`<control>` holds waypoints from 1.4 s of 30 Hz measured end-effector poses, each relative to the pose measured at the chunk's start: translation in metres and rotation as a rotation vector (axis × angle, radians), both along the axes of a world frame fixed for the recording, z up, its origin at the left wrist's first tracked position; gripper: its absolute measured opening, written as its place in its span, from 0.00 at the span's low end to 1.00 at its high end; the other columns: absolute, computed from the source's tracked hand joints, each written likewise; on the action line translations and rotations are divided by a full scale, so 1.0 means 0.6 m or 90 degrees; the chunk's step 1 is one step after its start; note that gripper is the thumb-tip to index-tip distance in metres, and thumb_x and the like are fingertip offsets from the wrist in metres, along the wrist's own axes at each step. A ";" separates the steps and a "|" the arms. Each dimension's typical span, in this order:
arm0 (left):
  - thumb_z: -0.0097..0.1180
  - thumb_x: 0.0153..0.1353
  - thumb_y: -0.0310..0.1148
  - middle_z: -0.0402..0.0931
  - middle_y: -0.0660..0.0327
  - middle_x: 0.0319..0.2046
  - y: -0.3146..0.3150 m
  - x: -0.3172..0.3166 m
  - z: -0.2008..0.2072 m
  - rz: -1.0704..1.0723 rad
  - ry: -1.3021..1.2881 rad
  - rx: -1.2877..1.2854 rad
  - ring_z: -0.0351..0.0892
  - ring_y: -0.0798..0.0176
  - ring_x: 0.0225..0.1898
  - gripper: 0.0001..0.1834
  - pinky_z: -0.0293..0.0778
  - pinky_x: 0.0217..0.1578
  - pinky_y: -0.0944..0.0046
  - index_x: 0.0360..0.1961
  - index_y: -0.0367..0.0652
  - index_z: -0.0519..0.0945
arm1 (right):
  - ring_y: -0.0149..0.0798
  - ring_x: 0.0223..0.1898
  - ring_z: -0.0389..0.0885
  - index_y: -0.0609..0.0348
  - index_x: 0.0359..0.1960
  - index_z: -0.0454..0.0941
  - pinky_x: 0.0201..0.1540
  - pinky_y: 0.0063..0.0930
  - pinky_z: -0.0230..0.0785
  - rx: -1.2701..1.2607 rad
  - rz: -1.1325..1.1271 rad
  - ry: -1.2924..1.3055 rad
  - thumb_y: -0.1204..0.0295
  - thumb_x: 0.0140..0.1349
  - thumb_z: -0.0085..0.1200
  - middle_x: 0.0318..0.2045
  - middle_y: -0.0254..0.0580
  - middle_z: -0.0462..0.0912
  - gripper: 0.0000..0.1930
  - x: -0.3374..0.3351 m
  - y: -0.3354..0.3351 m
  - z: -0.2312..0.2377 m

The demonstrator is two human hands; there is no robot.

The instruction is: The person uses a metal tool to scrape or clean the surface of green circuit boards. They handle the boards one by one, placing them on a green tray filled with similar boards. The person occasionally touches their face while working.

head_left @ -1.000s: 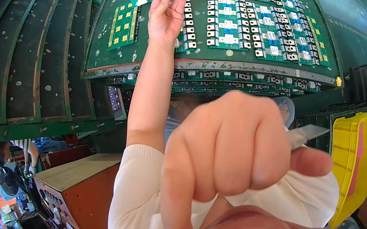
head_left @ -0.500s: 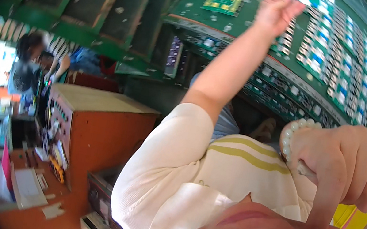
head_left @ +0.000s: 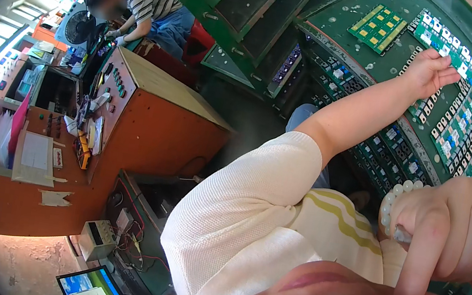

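Observation:
My left hand (head_left: 429, 75) reaches out to the upper right, over a green worktop. Its thumb and fingers close on the near edge of a long green circuit board (head_left: 447, 39) with a row of white squares. The fingertips partly cover that edge. At the right, close to the camera, my right hand (head_left: 449, 231) is bent at the wrist. Its index finger points down, the other fingers curve loosely, and nothing shows in it. A pale bead bracelet (head_left: 387, 208) circles that wrist.
Several populated circuit boards (head_left: 463, 139) lie beyond my right hand. A green-and-yellow board (head_left: 379, 28) lies left of my left hand. Boards also fill the shelves below. An orange cabinet (head_left: 155, 117) and a monitor (head_left: 96, 288) stand left; a co-worker (head_left: 147, 3) sits at a bench behind.
The view has swung so the boards sit farther right and lower, and more of the left side shows. My left hand stays at the boards; my right hand keeps its pose.

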State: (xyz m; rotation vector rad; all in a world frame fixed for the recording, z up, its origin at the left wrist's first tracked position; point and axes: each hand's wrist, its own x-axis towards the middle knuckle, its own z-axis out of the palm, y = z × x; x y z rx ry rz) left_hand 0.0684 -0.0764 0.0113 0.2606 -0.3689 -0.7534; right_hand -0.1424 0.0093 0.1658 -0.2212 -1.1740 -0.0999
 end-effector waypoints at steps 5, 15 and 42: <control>0.55 0.62 0.25 0.77 0.56 0.35 -0.008 -0.001 -0.003 -0.010 0.017 -0.020 0.81 0.53 0.38 0.04 0.81 0.43 0.49 0.35 0.41 0.73 | 0.32 0.10 0.64 0.52 0.07 0.64 0.24 0.32 0.70 -0.067 -0.089 0.048 0.72 0.59 0.51 0.07 0.35 0.66 0.20 0.014 0.002 0.005; 0.53 0.61 0.24 0.78 0.52 0.40 -0.004 -0.012 -0.005 -0.034 -0.099 0.006 0.81 0.48 0.44 0.09 0.78 0.49 0.47 0.43 0.38 0.74 | 0.25 0.35 0.74 0.66 0.38 0.77 0.41 0.18 0.64 -0.683 -1.275 0.321 0.71 0.68 0.48 0.29 0.36 0.78 0.10 0.058 -0.305 -0.066; 0.51 0.63 0.22 0.79 0.51 0.42 0.005 -0.044 0.021 -0.058 -0.168 0.124 0.80 0.47 0.45 0.08 0.78 0.50 0.45 0.43 0.33 0.76 | 0.25 0.24 0.76 0.66 0.30 0.81 0.27 0.22 0.69 -0.481 -1.240 0.644 0.69 0.58 0.61 0.23 0.38 0.82 0.10 0.098 -0.360 -0.160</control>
